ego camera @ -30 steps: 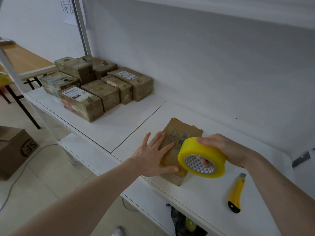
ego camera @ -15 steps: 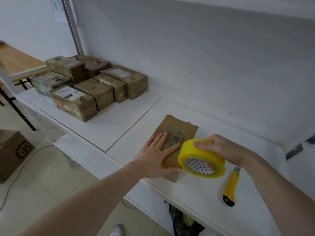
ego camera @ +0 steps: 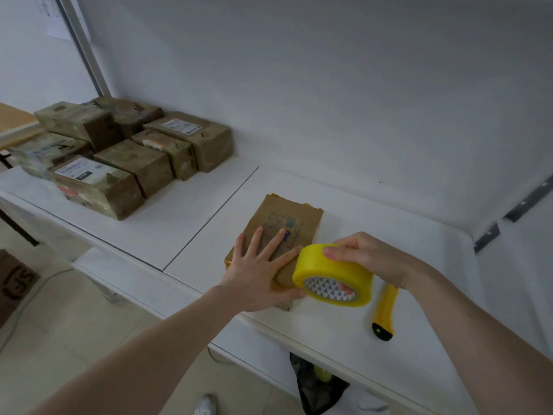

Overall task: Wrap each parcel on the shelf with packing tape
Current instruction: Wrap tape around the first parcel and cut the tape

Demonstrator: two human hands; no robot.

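A flat brown parcel (ego camera: 287, 218) lies on the white shelf (ego camera: 299, 319) near its front edge. My left hand (ego camera: 258, 269) presses flat on the parcel's near half, fingers spread and straight. My right hand (ego camera: 369, 257) grips a yellow roll of packing tape (ego camera: 332, 275), thumb on the outer face and a finger inside the core. The roll is held against the parcel's right near corner.
Several taped brown parcels (ego camera: 119, 157) are stacked at the shelf's left end. A yellow utility knife (ego camera: 384, 314) lies on the shelf right of the roll. A cardboard box (ego camera: 15, 280) stands on the floor at left. A dark bag (ego camera: 317, 384) sits under the shelf.
The view has shifted right and down over the second. My left hand slid further onto the parcel, and the tape roll came down closer to the parcel's corner.
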